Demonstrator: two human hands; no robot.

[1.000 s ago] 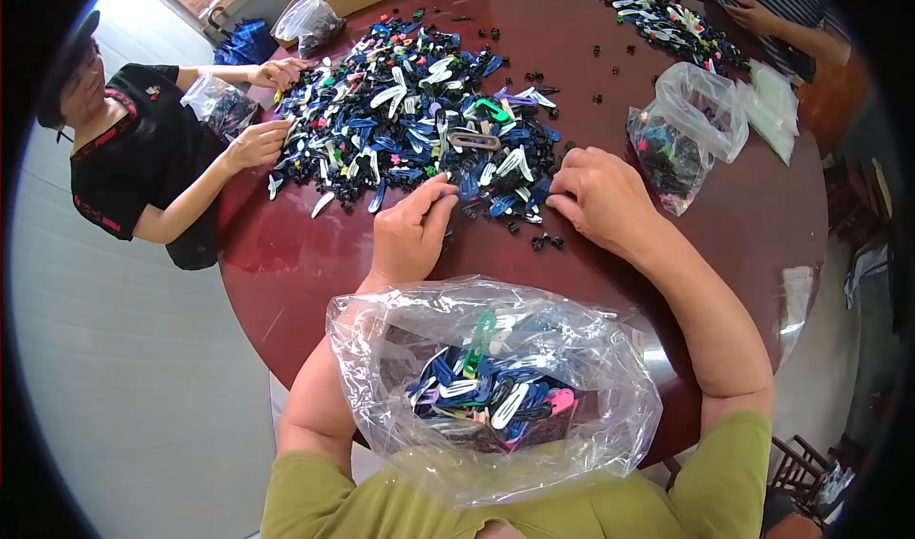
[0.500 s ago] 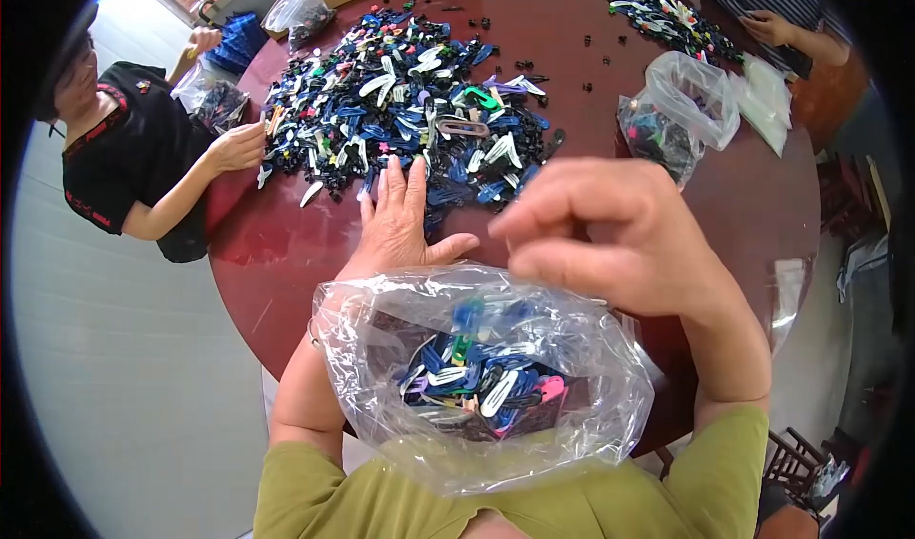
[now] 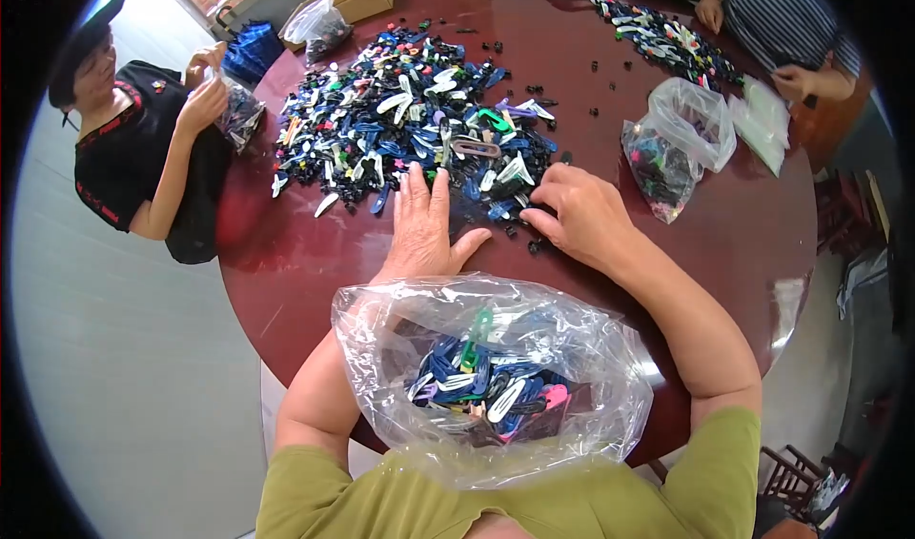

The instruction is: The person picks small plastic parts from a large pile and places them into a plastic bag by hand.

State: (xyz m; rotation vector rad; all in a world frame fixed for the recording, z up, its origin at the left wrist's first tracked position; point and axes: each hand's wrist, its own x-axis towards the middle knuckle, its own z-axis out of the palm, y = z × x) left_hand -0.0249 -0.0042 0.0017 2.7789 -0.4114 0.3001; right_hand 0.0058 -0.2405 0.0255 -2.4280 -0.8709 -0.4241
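A big heap of hair clips, mostly navy, black and white, covers the middle of the table. My left hand lies flat at its near edge, fingers stretched out with their tips touching the clips. At the heap's lower right edge, my right hand has curled fingers, thumb and forefinger close together over some clips; what lies between them is hidden. Close to my body, an open clear plastic bag holds more snap hair clips, with a green one and a pink one among them.
A co-worker in a black top sits left, both hands raised. Another person in a striped shirt is at the far right, by a smaller clip pile. A filled plastic bag and flat clear bags lie right; a cardboard box stands behind.
My right hand has moved from above the bag forward to the heap's edge. Blurred blue clips seen over the bag are now gone from the air. The left co-worker's hand has lifted off the heap.
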